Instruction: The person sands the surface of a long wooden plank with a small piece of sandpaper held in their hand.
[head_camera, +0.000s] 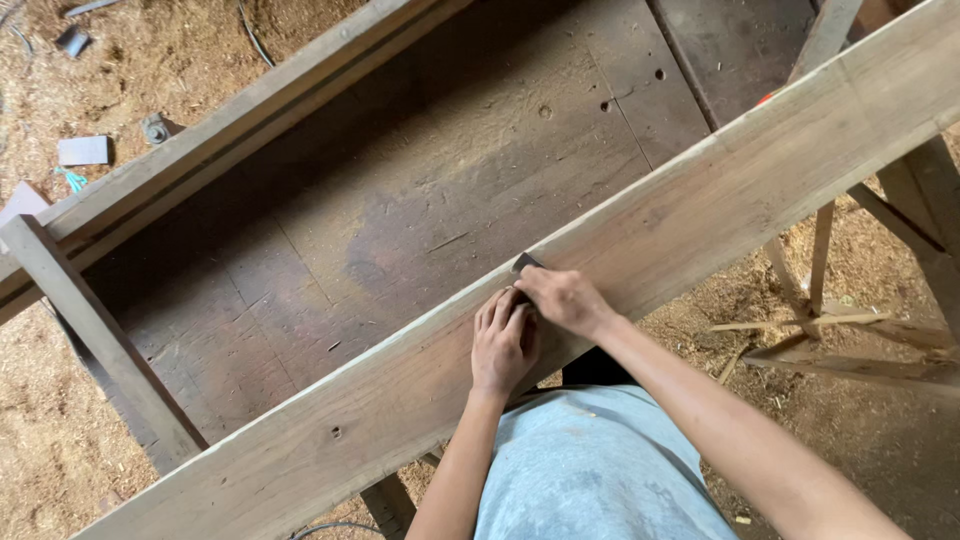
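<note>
A long pale wooden plank (700, 190) runs diagonally from lower left to upper right across a dark workbench (430, 170). My right hand (562, 297) presses a small dark flat piece (525, 262), which looks like sandpaper or a small tool, against the plank's far edge. My left hand (503, 340) lies flat on the plank just beside it, fingers touching the right hand. Most of the dark piece is hidden under my fingers.
The floor (60, 450) is covered in sawdust. A grey block (83, 150) and small scraps lie at the upper left. Wooden legs and thin sticks (820, 325) stand at the right. A dark bench leg (100, 340) slants at the left.
</note>
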